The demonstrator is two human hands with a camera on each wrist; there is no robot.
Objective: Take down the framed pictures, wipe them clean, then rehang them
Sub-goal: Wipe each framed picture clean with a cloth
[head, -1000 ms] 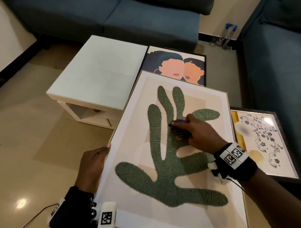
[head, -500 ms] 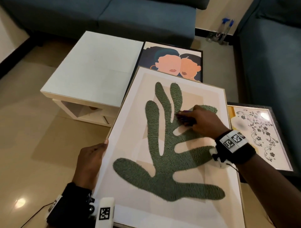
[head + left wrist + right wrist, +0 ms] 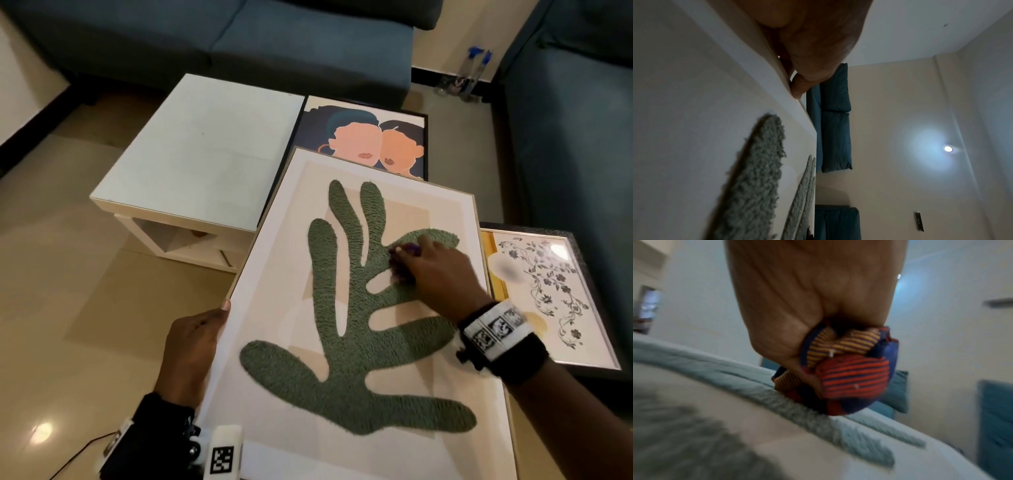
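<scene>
A large framed picture [image 3: 274, 274] with a tufted green plant shape lies tilted in front of me. My left hand [image 3: 195, 346] grips its left edge; the left wrist view shows the fingers [image 3: 799, 87] curled behind the frame [image 3: 715, 81]. My right hand [image 3: 435, 270] holds a bunched striped cloth [image 3: 406, 260] pressed on the green shape, right of centre. In the right wrist view the red, orange and blue cloth [image 3: 851, 374] is balled in my fist [image 3: 807, 305] against the green pile [image 3: 777, 399].
A picture of two faces [image 3: 370, 140] lies beyond the big frame, and a floral picture in a dark frame [image 3: 555, 291] lies to its right. A white low table [image 3: 191, 154] stands at the left. Blue sofas [image 3: 239, 41] ring the area, with spray bottles [image 3: 472, 72] in the corner.
My right hand has slid the cloth to the right across the green shape. The left hand keeps its hold on the frame's left edge.
</scene>
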